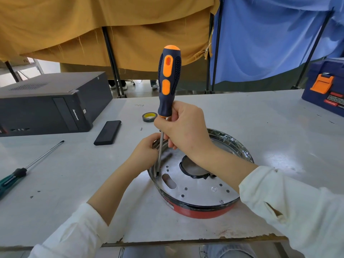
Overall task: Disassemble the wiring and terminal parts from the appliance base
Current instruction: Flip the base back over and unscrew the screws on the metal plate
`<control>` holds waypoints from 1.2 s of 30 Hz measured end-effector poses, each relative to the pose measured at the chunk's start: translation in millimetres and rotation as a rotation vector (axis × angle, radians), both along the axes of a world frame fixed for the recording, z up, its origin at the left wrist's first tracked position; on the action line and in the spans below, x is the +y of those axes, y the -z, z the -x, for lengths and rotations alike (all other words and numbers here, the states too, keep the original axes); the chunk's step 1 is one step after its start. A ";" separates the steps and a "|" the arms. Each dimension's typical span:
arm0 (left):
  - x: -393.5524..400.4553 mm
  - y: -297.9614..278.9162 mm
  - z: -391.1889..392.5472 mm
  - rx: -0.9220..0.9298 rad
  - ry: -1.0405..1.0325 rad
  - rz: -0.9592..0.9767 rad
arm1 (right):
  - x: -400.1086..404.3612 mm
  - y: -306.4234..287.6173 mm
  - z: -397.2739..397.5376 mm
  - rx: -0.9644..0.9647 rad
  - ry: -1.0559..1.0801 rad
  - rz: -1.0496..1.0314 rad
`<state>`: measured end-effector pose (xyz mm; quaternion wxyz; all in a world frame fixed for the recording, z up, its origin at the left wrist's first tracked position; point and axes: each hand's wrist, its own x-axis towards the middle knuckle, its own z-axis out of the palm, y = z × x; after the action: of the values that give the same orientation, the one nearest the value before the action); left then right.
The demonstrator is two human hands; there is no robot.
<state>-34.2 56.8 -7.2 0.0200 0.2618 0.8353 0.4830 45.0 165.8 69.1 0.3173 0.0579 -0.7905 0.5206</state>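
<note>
White sleeves frame the near edge, and from them both hands reach to the far-left rim of the appliance base (197, 189). Right hand (183, 127) is curled round the lower end of the screwdriver (168, 81) where handle meets shaft, holding it almost upright, handle leaning slightly right and far. From that grip the steel shaft runs down and a little left, its tip meeting a small dark screw (157, 175) on the plate just inside the rim (whether the tip is seated in the head I cannot tell). Left hand (147, 151) is nearer the screw, fingers curled over the rim just beside the shaft, steadying the base. It sits on the table (74, 183), near and centre: a round, shallow shell, red below with a black band, topped by a bright metal plate pierced with small holes, an oblong slot and a large black-edged central opening. No wiring is clearly visible.
</note>
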 end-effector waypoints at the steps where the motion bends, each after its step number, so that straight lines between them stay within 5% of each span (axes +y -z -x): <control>1: 0.3 -0.5 -1.2 0.003 -0.001 -0.008 | -1.2 0.6 -0.4 0.010 0.003 0.000; 7: 0.4 -0.5 -4.5 0.003 0.006 -0.044 | -7.7 3.9 0.7 0.043 0.021 -0.018; 17: -1.2 -5.6 -10.3 0.022 0.002 -0.025 | -6.0 -10.9 -0.5 -0.149 -0.301 -0.157; 21: -10.6 -16.1 -5.9 -0.045 0.024 -0.207 | 1.9 -17.8 -0.7 -0.204 -0.297 -0.205; 29: 17.3 -32.5 -36.3 -0.272 0.075 -0.574 | 14.4 -36.3 -2.2 -0.240 0.050 -0.769; 31: 19.0 -31.3 -40.8 -0.265 0.048 -0.588 | 16.3 -42.4 -5.7 -0.270 -0.029 -0.642; 36: 24.1 -32.0 -42.1 -0.294 0.054 -0.609 | 0.4 -58.5 -9.0 -0.128 -0.298 0.091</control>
<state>7.9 81.0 24.8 0.0740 0.2053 0.6337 0.7422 54.0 166.2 127.5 0.1879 0.1271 -0.7674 0.5997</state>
